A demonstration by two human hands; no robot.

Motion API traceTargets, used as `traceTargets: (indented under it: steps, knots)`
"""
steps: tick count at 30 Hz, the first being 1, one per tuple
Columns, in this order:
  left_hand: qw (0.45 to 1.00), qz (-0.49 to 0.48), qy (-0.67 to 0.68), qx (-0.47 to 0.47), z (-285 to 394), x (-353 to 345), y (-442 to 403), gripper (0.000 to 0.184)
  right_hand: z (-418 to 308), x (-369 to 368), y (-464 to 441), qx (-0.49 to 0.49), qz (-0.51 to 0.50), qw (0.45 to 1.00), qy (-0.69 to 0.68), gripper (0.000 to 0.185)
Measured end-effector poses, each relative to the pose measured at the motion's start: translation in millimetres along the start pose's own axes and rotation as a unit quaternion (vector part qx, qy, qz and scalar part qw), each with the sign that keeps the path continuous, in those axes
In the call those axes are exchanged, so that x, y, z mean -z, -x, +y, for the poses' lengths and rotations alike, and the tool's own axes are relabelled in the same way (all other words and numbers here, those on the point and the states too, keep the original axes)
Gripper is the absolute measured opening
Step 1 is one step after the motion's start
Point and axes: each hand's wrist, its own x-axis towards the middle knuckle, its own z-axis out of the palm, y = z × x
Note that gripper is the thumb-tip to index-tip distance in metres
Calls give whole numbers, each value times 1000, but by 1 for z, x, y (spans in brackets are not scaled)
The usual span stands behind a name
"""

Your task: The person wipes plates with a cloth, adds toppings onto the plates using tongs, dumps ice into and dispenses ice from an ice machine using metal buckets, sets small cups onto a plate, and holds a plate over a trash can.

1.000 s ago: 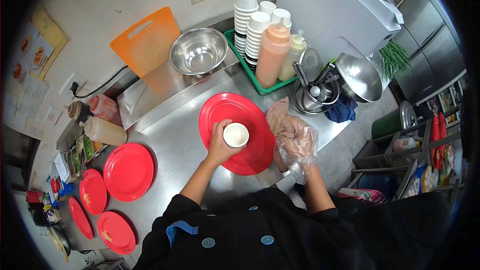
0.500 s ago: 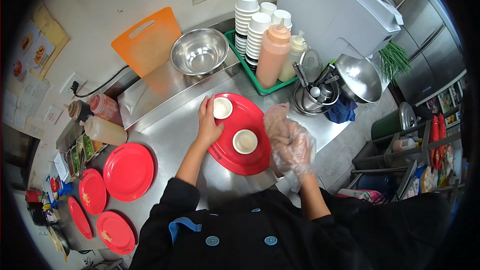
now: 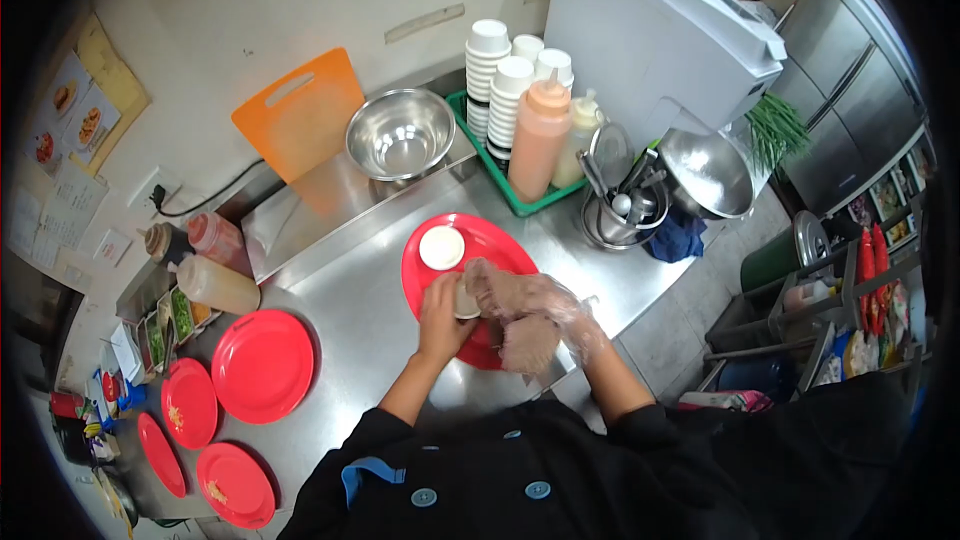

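On the steel counter lies a red oval plate (image 3: 420, 237) with two small white cups. One white cup (image 3: 442, 248) stands at the plate's far left and looks filled with something pale. My left hand (image 3: 441, 325) is closed around the second white cup (image 3: 466, 302), tilted and partly hidden. My right hand (image 3: 568, 315), in a clear plastic glove, grips floppy brownish-pink meat slices (image 3: 505, 292). One end of the meat is at the held cup's mouth; another part hangs lower over the plate's near right edge.
Red plates (image 3: 262, 365) stand at the left, two with shredded food. Behind are a steel bowl (image 3: 400, 137), an orange cutting board (image 3: 300, 115) and a green basket (image 3: 530, 206) with stacked cups and squeeze bottles. A utensil pot (image 3: 622, 220) stands right.
My left hand has moved from the far cup to the nearer one and tilted it. My right hand has brought the meat leftward over the plate. The view has shifted slightly.
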Motion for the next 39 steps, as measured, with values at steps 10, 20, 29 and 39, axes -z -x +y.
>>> traceTargets:
  steps: [10,20,29,39]
  knots:
    - [962,98,-93,-239,80,84,-231,52,5,-9,16,132,36,839,526,55]
    - [955,-177,-233,49,53,44,-460,72,30,-14,5,33,41,790,611,55]
    - [962,-74,-263,6,59,36,-444,58,6,-1,15,210,256,897,294,50]
    - [968,144,-183,-90,69,65,-441,53,-4,-2,34,186,269,936,129,43]
